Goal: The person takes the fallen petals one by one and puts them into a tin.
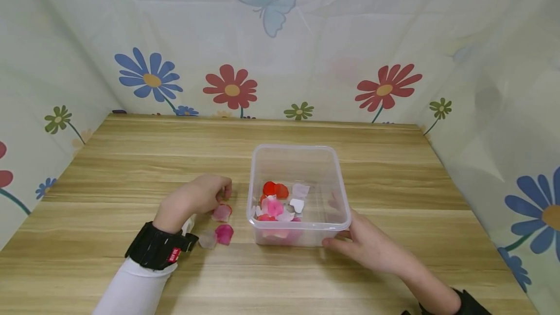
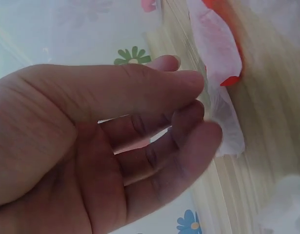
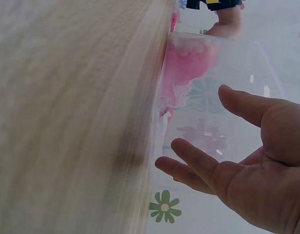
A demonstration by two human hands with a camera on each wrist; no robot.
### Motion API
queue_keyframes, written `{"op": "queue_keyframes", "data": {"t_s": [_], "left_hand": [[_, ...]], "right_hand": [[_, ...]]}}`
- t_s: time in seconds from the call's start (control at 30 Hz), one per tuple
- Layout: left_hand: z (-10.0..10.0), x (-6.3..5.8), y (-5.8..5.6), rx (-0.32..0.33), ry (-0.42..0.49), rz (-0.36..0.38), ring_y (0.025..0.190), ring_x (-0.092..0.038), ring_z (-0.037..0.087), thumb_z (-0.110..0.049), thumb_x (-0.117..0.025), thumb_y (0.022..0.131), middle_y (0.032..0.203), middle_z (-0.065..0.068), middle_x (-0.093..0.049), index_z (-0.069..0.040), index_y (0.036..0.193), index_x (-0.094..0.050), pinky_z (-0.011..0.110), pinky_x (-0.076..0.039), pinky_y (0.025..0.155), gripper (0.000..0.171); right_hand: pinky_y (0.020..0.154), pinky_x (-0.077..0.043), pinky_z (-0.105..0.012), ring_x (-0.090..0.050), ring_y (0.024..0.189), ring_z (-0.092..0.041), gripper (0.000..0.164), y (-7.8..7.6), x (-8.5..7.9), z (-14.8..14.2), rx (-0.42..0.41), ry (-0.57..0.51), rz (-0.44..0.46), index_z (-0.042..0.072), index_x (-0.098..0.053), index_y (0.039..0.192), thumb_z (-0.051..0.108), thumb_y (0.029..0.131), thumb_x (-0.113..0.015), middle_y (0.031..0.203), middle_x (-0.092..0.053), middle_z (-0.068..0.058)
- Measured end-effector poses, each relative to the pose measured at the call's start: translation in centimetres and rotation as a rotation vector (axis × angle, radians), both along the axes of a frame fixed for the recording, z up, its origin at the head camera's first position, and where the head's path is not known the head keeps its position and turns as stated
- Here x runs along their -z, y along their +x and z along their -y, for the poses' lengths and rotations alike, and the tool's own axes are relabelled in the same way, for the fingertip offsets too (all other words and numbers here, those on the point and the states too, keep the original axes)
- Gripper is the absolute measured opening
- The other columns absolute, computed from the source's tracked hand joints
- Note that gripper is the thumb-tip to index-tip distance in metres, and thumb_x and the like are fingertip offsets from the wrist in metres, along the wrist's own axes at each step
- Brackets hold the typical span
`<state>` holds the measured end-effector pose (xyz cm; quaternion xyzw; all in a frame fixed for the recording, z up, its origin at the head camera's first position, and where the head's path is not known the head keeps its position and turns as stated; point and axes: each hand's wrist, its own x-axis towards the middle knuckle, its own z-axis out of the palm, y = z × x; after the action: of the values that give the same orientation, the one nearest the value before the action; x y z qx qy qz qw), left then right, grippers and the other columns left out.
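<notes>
A clear plastic box (image 1: 302,225) stands on the table with red, pink and white artificial flower petals (image 1: 274,206) inside. Left of the box, my left hand (image 1: 197,196) hovers over loose petals, its fingers loosely bent. In the left wrist view the thumb and fingertips are beside a pale pink petal (image 2: 218,46) with a red edge; nothing shows pinched between them. A pink petal (image 1: 224,234) and a whitish petal (image 1: 207,239) lie nearer the wrist. My right hand (image 1: 365,244) is at the box's near right corner, fingers spread and fairly straight; contact is hard to tell.
The wood-grain table (image 1: 175,145) is bounded by a flower-printed curtain (image 1: 302,72) at the back and both sides. A black strap (image 1: 153,247) wraps the left wrist over a white sleeve (image 1: 135,286).
</notes>
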<state>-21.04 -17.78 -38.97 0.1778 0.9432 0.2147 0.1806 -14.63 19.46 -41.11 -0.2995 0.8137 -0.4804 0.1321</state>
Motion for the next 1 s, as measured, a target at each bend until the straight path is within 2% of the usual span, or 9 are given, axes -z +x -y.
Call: {"op": "queue_keyframes", "data": {"t_s": [0.1,0.23,0.3,0.6,0.87,1.0], "left_hand": [[-0.03,-0.12,0.06,0.003,-0.021,0.003,0.072,-0.051,0.019,0.0,-0.071,0.089,0.08,0.005,-0.056,-0.006,0.092,-0.063,0.031,-0.043,0.063,0.011],[-0.09,-0.15,0.27,-0.003,-0.031,0.053,0.072,-0.052,0.018,-0.009,-0.081,0.084,0.081,0.003,-0.056,-0.007,0.093,-0.062,0.032,-0.044,0.063,0.021],[-0.13,-0.16,0.41,-0.005,-0.025,0.074,0.072,-0.052,0.019,-0.007,-0.081,0.083,0.081,0.003,-0.056,-0.008,0.092,-0.062,0.032,-0.044,0.063,0.021],[-0.1,0.07,0.39,0.011,0.011,0.069,0.069,-0.052,0.018,0.008,-0.073,0.081,0.077,0.004,-0.055,-0.008,0.088,-0.061,0.03,-0.043,0.06,0.021],[0.03,-0.11,0.31,0.004,0.037,0.073,0.066,-0.054,0.018,0.006,-0.07,0.088,0.074,0.004,-0.056,-0.007,0.084,-0.063,0.03,-0.044,0.059,0.016],[0.15,-0.19,0.15,0.002,0.017,0.04,0.068,-0.052,0.019,0.002,-0.071,0.09,0.075,0.004,-0.055,-0.009,0.083,-0.065,0.031,-0.044,0.06,0.014]], "right_hand": [[0.096,-0.054,-0.04,-0.065,0.116,-0.024,0.085,0.0,-0.04,0.0,0.011,0.022,-0.008,0.005,-0.021,0.159,0.009,0.094,-0.076,0.14,-0.055,-0.023],[0.095,-0.055,-0.04,-0.064,0.117,-0.026,0.083,-0.02,-0.1,0.02,0.019,0.029,-0.007,0.004,-0.024,0.158,0.008,0.093,-0.076,0.139,-0.055,-0.022],[0.094,-0.055,-0.039,-0.064,0.117,-0.026,0.083,-0.04,-0.12,0.03,0.021,0.031,-0.008,0.004,-0.025,0.158,0.008,0.093,-0.076,0.14,-0.055,-0.023],[0.094,-0.055,-0.039,-0.064,0.117,-0.026,0.083,-0.06,-0.08,0.05,0.021,0.031,-0.006,0.004,-0.025,0.157,0.005,0.092,-0.076,0.139,-0.055,-0.023],[0.094,-0.055,-0.038,-0.064,0.117,-0.027,0.082,0.0,-0.1,0.05,0.029,0.038,-0.005,0.003,-0.025,0.157,0.007,0.093,-0.076,0.14,-0.055,-0.023],[0.094,-0.055,-0.038,-0.065,0.116,-0.026,0.085,0.04,-0.16,0.04,0.03,0.047,-0.016,0.004,-0.023,0.159,0.008,0.093,-0.076,0.141,-0.054,-0.023]]}}
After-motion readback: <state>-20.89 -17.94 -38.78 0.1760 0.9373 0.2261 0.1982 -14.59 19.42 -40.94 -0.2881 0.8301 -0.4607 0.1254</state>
